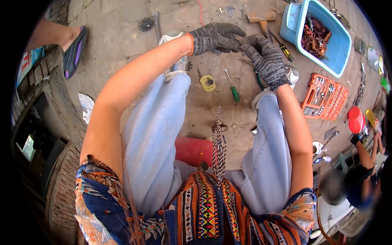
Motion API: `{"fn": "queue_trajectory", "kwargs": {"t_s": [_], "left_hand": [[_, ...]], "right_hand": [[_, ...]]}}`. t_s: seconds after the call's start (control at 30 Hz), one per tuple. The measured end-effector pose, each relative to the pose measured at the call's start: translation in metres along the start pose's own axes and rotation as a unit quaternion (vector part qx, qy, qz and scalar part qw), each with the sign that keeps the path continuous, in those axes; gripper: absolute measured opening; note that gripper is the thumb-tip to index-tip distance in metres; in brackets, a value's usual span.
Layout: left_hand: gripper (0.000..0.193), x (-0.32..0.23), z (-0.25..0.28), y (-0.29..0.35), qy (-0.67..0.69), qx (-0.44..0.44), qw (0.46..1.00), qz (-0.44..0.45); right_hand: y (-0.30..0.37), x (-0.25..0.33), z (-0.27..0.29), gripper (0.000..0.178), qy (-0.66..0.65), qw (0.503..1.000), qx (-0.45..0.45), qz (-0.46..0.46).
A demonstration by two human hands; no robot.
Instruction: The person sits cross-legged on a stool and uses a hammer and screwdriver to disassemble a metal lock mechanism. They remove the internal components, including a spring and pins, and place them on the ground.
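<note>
Both my hands wear grey knit work gloves and meet above the ground beyond my knees. My left hand reaches in from the left with its fingers bent toward the right one. My right hand curls in from the right, its fingertips close to the left fingers. Whatever lies between them is hidden by the gloves. Nearer to me on the ground are a screwdriver with a green handle and a flat yellow piece with a dark middle. Just beyond my right hand lie a wooden-handled hammer and a yellow-and-black-handled tool.
A light-blue bin with coppery wire scrap stands at the far right, above an orange socket set case. A red bowl lies farther right, near another person. A chisel and dark toothed disc lie far left, near someone's sandalled foot.
</note>
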State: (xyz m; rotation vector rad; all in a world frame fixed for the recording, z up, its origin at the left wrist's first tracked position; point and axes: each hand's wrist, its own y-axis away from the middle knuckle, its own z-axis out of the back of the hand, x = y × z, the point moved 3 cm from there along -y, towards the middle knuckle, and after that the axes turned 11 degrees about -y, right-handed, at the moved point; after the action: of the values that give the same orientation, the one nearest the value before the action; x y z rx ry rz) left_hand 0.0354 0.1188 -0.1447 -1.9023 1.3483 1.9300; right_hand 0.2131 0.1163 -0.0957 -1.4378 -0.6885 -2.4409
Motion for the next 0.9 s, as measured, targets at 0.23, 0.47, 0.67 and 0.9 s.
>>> {"fn": "queue_trajectory", "kwargs": {"t_s": [0.23, 0.47, 0.67, 0.9], "left_hand": [[0.028, 0.032, 0.038, -0.023, -0.327, -0.183, 0.925, -0.065], [0.034, 0.024, 0.067, -0.065, -0.473, -0.426, 0.769, 0.058], [0.027, 0.038, 0.061, -0.066, -0.549, -0.466, 0.694, -0.001], [0.024, -0.003, 0.054, -0.008, -0.415, -0.416, 0.8, -0.122]], "right_hand": [[0.015, -0.037, -0.011, 0.025, 0.056, 0.994, -0.016, -0.093], [0.045, -0.084, -0.058, 0.02, 0.124, 0.973, 0.184, -0.059], [0.052, -0.09, -0.084, 0.035, 0.187, 0.952, 0.229, -0.072], [0.053, -0.065, -0.06, 0.038, 0.18, 0.959, 0.21, -0.069]]}}
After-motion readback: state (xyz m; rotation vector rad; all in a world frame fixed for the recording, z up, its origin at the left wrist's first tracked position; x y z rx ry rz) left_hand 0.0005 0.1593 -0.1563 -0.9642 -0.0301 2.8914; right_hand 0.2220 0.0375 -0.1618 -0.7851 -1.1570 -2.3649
